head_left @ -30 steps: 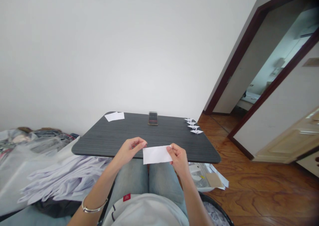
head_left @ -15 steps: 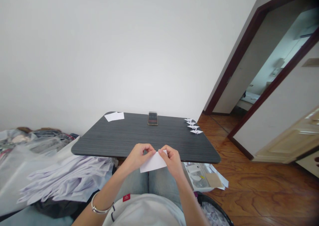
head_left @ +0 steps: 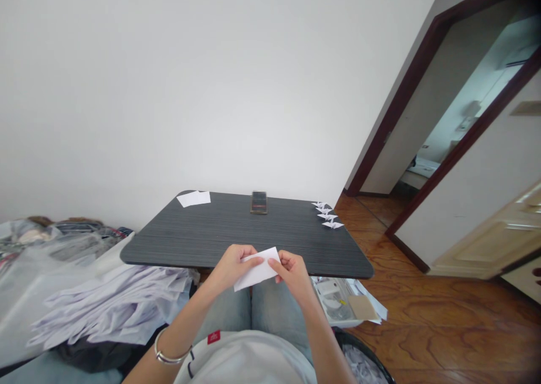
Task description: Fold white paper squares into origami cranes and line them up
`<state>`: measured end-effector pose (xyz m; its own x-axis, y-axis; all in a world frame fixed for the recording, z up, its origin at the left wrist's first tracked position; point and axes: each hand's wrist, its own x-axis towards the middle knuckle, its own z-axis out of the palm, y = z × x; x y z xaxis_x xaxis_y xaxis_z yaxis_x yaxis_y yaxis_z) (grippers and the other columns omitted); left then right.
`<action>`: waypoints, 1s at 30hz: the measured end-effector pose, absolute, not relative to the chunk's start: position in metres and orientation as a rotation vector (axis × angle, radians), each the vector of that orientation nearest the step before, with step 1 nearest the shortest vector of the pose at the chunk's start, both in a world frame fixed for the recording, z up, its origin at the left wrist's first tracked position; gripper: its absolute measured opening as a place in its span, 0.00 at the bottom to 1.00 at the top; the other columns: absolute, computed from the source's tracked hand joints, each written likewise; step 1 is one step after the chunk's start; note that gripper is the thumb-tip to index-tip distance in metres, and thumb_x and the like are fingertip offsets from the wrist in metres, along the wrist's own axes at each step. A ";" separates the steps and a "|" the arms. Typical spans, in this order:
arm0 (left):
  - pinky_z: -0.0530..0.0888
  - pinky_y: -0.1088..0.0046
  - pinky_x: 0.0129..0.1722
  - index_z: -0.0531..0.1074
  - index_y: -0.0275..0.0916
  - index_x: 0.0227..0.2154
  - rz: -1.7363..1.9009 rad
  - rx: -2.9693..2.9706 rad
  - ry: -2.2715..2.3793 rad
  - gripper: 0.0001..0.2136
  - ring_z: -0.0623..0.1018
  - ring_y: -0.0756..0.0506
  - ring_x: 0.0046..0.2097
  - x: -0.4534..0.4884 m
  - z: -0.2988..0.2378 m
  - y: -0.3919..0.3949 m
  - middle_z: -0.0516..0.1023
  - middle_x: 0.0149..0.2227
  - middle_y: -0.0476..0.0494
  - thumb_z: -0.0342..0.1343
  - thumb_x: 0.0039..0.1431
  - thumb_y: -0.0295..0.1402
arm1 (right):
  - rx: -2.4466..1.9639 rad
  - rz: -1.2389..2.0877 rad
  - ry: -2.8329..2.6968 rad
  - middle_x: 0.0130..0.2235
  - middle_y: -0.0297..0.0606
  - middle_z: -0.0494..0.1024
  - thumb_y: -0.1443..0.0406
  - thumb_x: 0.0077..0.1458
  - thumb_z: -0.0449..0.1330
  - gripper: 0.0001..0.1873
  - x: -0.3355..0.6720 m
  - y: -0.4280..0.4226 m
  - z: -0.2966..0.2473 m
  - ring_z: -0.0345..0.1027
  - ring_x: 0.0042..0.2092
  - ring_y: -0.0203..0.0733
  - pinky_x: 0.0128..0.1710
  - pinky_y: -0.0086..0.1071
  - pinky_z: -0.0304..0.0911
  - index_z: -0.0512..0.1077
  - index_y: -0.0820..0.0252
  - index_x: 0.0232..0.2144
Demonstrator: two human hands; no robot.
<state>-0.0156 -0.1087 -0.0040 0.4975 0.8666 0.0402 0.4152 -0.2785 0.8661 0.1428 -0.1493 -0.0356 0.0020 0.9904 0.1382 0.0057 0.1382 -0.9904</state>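
Observation:
A small white sheet of paper (head_left: 257, 270) with straight edges is held up over my lap, just before the near edge of the dark table (head_left: 203, 232). My left hand (head_left: 237, 265) pinches it from the left, thumb on top and fingers behind. On the other side my right hand (head_left: 291, 270) is closed on its right end, the thumb pressed flat on the face. Several folded paper cranes (head_left: 332, 224) stand in a row at the table's right edge. White paper sheets (head_left: 193, 198) lie at the far left corner.
A phone-like device (head_left: 259, 202) rests at the table's back, near the wall. Piled white cloth (head_left: 114, 305) is at my left. To the right are a box of odds and ends (head_left: 338, 302) and a dark-rimmed bin (head_left: 363, 364) with crumpled paper. An open doorway lies beyond.
The paper has tilted, and its upper part now rises above the thumbs. Both thumbs have moved from its top edge onto its face, with my hands nearly in the same place.

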 end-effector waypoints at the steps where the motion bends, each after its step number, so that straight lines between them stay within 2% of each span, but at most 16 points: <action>1: 0.57 0.80 0.19 0.70 0.32 0.22 0.662 1.858 1.060 0.15 0.66 0.52 0.22 -0.017 -0.005 -0.108 0.71 0.20 0.50 0.52 0.47 0.42 | -1.112 1.102 -1.295 0.16 0.29 0.66 0.54 0.46 0.57 0.17 0.144 -0.149 -0.037 0.54 0.16 0.29 0.16 0.23 0.48 0.63 0.61 0.18; 6: 0.60 0.80 0.20 0.70 0.31 0.26 0.628 1.722 0.958 0.13 0.69 0.51 0.23 -0.022 -0.006 -0.107 0.74 0.22 0.47 0.56 0.44 0.39 | -1.110 1.009 -1.260 0.14 0.28 0.64 0.54 0.50 0.54 0.20 0.149 -0.146 -0.038 0.52 0.15 0.28 0.15 0.23 0.46 0.61 0.61 0.14; 11: 0.61 0.80 0.20 0.70 0.32 0.27 0.598 1.694 0.924 0.12 0.69 0.52 0.22 -0.020 -0.007 -0.109 0.74 0.22 0.47 0.56 0.44 0.38 | -1.107 1.126 -1.257 0.18 0.28 0.66 0.56 0.42 0.60 0.14 0.147 -0.146 -0.035 0.57 0.20 0.32 0.19 0.25 0.53 0.67 0.62 0.21; 14: 0.58 0.81 0.18 0.70 0.32 0.26 0.587 1.727 0.937 0.11 0.66 0.53 0.20 -0.017 -0.011 -0.109 0.71 0.18 0.51 0.57 0.43 0.36 | -1.169 1.064 -1.297 0.17 0.27 0.63 0.59 0.39 0.62 0.14 0.146 -0.147 -0.034 0.54 0.20 0.31 0.19 0.24 0.49 0.66 0.63 0.18; 17: 0.56 0.81 0.18 0.71 0.32 0.25 0.595 1.752 0.950 0.10 0.64 0.54 0.19 -0.015 -0.013 -0.107 0.69 0.16 0.53 0.58 0.42 0.35 | -1.201 1.005 -1.308 0.16 0.27 0.59 0.58 0.43 0.60 0.15 0.146 -0.147 -0.034 0.50 0.20 0.30 0.19 0.24 0.46 0.65 0.63 0.17; 22: 0.59 0.80 0.20 0.72 0.31 0.24 0.566 1.742 0.968 0.11 0.67 0.52 0.22 -0.021 -0.013 -0.104 0.72 0.20 0.50 0.58 0.41 0.36 | -1.202 0.905 -1.305 0.16 0.27 0.57 0.55 0.46 0.56 0.19 0.149 -0.144 -0.038 0.48 0.19 0.30 0.18 0.25 0.44 0.63 0.63 0.15; 30: 0.60 0.80 0.21 0.71 0.31 0.21 0.586 1.715 0.976 0.13 0.66 0.53 0.21 -0.027 -0.009 -0.105 0.70 0.19 0.51 0.58 0.40 0.38 | -1.174 0.933 -1.297 0.16 0.27 0.52 0.51 0.50 0.52 0.22 0.153 -0.141 -0.044 0.44 0.20 0.30 0.18 0.25 0.41 0.58 0.61 0.15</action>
